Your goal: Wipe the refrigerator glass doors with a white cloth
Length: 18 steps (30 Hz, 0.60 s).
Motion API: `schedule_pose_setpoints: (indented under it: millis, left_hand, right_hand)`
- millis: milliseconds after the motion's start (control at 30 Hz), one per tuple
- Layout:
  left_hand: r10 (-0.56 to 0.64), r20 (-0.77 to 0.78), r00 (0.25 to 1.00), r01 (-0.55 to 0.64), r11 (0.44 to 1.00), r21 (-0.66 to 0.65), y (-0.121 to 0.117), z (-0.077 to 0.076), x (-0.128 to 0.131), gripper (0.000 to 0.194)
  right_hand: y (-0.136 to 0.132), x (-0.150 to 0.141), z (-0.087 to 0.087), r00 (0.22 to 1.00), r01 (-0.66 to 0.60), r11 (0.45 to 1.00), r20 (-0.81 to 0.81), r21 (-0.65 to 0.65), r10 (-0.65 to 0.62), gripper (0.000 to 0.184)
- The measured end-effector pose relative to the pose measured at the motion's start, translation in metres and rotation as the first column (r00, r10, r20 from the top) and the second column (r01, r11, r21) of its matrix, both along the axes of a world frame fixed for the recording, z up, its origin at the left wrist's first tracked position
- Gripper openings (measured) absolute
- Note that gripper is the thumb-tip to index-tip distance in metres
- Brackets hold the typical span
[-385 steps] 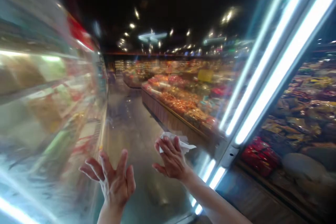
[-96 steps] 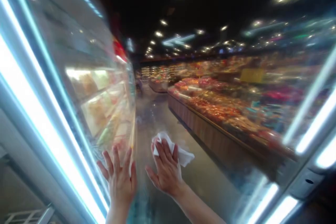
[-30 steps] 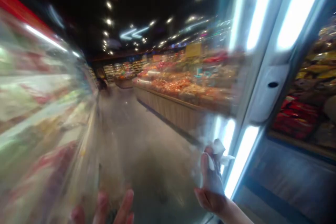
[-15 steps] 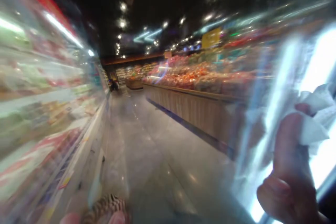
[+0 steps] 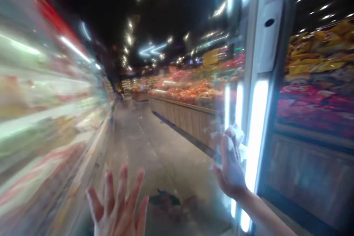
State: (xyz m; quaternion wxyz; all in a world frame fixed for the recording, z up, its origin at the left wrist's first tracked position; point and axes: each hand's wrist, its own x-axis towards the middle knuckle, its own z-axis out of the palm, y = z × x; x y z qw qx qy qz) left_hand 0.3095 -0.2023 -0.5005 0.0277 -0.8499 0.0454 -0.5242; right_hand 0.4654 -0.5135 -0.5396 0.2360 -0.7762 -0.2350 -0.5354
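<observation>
A crumpled white tissue [image 5: 237, 136] is in my right hand [image 5: 231, 175], raised at the right with its fingers closed around it. That hand is against or very near a glass door [image 5: 218, 125] whose metal frame [image 5: 249, 59] carries bright vertical light strips [image 5: 256, 132]. Faint reflections of the hand and tissue show in the glass. My left hand [image 5: 118, 206] is low in the middle, fingers spread and holding nothing, over the aisle floor. Whether my right fingertips touch the glass, I cannot tell.
A refrigerated shelf [image 5: 91, 147] of blurred packages lines the left side. A wood-panelled counter [image 5: 182, 114] heaped with colourful packed goods runs along the right. Between them the grey floor [image 5: 138, 143] recedes. A dark-slotted white box [image 5: 269, 37] sits on the frame.
The door frame and light strips have come fully into view. My right hand now appears further left and smaller. My left hand has risen and spread; the striped thing beside it is out of view.
</observation>
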Motion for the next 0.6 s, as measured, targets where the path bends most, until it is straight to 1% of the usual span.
schedule_pose_setpoints:
  millis: [33,67,100,133,167,200,233,267,333,367,400,433,533,567,600]
  left_hand:
    - [0.009,-0.01,1.0,-0.008,0.998,0.064,-0.006,-0.003,-0.001,0.08]
    - [0.012,-0.012,1.0,-0.01,0.994,0.106,-0.01,-0.01,-0.002,0.079]
    - [0.006,-0.011,1.0,-0.004,0.992,0.128,-0.013,-0.019,-0.002,0.077]
    - [-0.007,-0.008,1.0,0.008,0.991,0.134,-0.014,-0.03,-0.004,0.075]
    - [-0.015,-0.006,1.0,0.016,0.99,0.138,-0.012,-0.039,-0.005,0.074]
    - [-0.012,-0.006,1.0,0.012,0.991,0.136,-0.009,-0.046,-0.008,0.073]
    - [0.003,-0.002,1.0,-0.002,0.991,0.13,-0.003,-0.049,-0.012,0.072]
    - [0.028,0.005,1.0,-0.028,0.992,0.119,0.005,-0.05,-0.016,0.073]
    - [0.092,0.021,0.996,-0.093,0.992,0.083,0.022,-0.045,-0.025,0.074]
    - [0.12,0.028,0.992,-0.122,0.99,0.065,0.032,-0.042,-0.029,0.075]
    - [0.143,0.033,0.989,-0.145,0.988,0.051,0.041,-0.039,-0.034,0.076]
    - [0.16,0.036,0.987,-0.161,0.986,0.044,0.049,-0.038,-0.038,0.077]
    - [0.163,0.038,0.986,-0.166,0.984,0.063,0.072,-0.038,-0.047,0.08]
    - [0.152,0.04,0.988,-0.155,0.985,0.081,0.079,-0.038,-0.048,0.08]
    - [0.137,0.043,0.99,-0.141,0.985,0.102,0.086,-0.036,-0.048,0.08]
  right_hand:
    - [0.005,-0.006,-0.013,1.0,-0.026,0.999,0.001,-0.022,0.026,0.079]
    - [0.012,-0.012,-0.03,0.999,-0.051,0.997,0.003,-0.049,0.052,0.081]
    - [0.019,-0.019,-0.046,0.997,-0.081,0.99,-0.01,-0.119,0.081,0.083]
    - [0.027,-0.024,-0.059,0.991,-0.13,0.97,-0.011,-0.205,0.131,0.084]
    - [0.035,-0.028,-0.065,0.986,-0.166,0.947,-0.012,-0.276,0.169,0.085]
    - [0.043,-0.029,-0.063,0.982,-0.174,0.936,0.013,-0.305,0.186,0.086]
    - [0.052,-0.028,-0.053,0.98,-0.175,0.935,0.038,-0.307,0.196,0.086]
    - [0.062,-0.026,-0.037,0.978,-0.172,0.943,0.063,-0.284,0.198,0.087]
    - [0.084,-0.025,-0.003,0.975,-0.184,0.956,0.084,-0.228,0.207,0.09]
    - [0.097,-0.028,0.009,0.974,-0.188,0.957,0.083,-0.219,0.21,0.089]
    - [0.109,-0.034,0.015,0.972,-0.198,0.954,0.082,-0.223,0.221,0.088]
    - [0.121,-0.042,0.013,0.967,-0.213,0.946,0.085,-0.245,0.24,0.085]
    - [0.15,-0.071,-0.012,0.936,-0.273,0.898,0.12,-0.346,0.33,0.077]
    - [0.158,-0.079,-0.018,0.927,-0.284,0.884,0.128,-0.371,0.352,0.075]
    - [0.167,-0.084,-0.018,0.922,-0.29,0.876,0.132,-0.386,0.364,0.074]
